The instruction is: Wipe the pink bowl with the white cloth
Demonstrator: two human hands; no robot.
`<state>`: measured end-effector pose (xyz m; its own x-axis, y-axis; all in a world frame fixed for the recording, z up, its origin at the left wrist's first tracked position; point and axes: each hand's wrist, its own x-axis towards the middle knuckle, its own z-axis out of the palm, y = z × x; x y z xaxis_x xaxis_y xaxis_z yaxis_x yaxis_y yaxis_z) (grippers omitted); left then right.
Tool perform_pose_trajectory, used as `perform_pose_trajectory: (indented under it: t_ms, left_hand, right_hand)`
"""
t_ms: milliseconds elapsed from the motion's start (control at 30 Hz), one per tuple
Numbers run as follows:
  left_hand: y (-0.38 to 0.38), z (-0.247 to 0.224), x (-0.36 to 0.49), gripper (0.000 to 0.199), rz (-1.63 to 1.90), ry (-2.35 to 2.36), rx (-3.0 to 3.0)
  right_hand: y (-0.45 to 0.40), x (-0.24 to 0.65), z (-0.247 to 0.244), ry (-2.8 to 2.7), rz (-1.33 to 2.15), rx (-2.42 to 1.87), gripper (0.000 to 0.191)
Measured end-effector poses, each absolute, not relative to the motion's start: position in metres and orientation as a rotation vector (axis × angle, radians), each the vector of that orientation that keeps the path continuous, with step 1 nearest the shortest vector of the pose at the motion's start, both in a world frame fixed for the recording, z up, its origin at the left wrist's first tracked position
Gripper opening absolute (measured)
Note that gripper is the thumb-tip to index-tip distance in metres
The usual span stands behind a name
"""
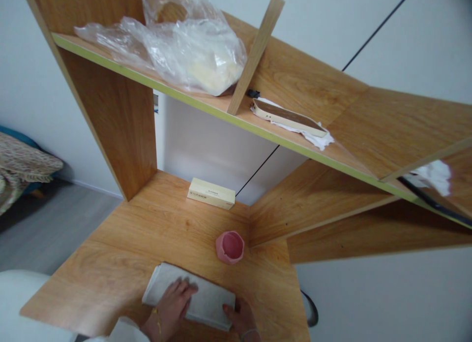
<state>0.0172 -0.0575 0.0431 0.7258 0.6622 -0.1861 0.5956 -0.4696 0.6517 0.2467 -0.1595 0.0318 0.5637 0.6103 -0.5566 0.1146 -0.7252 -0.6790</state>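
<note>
Folded grey cloth (210, 302) lies flat on the wooden surface (132, 243), lower centre of frame, long side tilted down to the right. Left grip (175, 298) is loose, fingers laid on top of the cloth, not pinching. Right grip (240, 316) is at the right end: thumb over the edge, other fingers mostly hidden, so can't tell if it's pinching. To handle this well: left fingers flat, light even pressure, so layers don't slide; right side steadies the short edge without tugging. Stroke outward from the middle, keep corners stacked. Pink cup (230, 247) sits near, just above the cloth in frame; keep knuckles off it. Box (211, 193) farther up, well apart.
</note>
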Motion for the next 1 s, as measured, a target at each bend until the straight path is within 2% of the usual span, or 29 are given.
perform_pose_trajectory:
  t_ms: [133,267,400,533,633,733,833,1000]
  left_hand:
    - [-0.062,0.03,0.02,0.054,0.071,0.947,2.173]
    - [-0.054,0.027,0.012,0.042,0.314,0.873,2.022]
    - [-0.031,0.041,-0.002,0.03,0.436,1.074,1.641]
    - [-0.003,0.059,-0.026,0.041,0.459,1.275,1.299]
    - [0.005,0.065,-0.038,0.047,0.474,1.317,1.239]
    - [0.001,0.065,-0.041,0.044,0.425,1.244,1.257]
    - [-0.007,0.057,-0.043,0.034,0.436,1.173,1.286]
    - [-0.008,0.033,-0.054,0.025,0.323,1.371,1.472]
  right_hand:
    - [-0.154,0.243,0.045,-0.598,1.13,-2.143,0.011]
    - [-0.133,0.234,0.063,-0.65,1.147,-2.003,0.013]
    - [-0.098,0.191,0.076,-0.72,1.119,-1.916,0.01]
    - [-0.073,0.123,0.083,-0.784,1.146,-1.727,0.022]
    - [-0.071,0.091,0.08,-0.879,1.275,-1.622,0.022]
    - [-0.076,0.093,0.068,-0.852,1.269,-1.651,0.027]
    - [-0.081,0.118,0.053,-0.73,1.12,-1.764,0.031]
    - [-0.09,0.144,0.036,-0.672,0.991,-1.874,0.035]
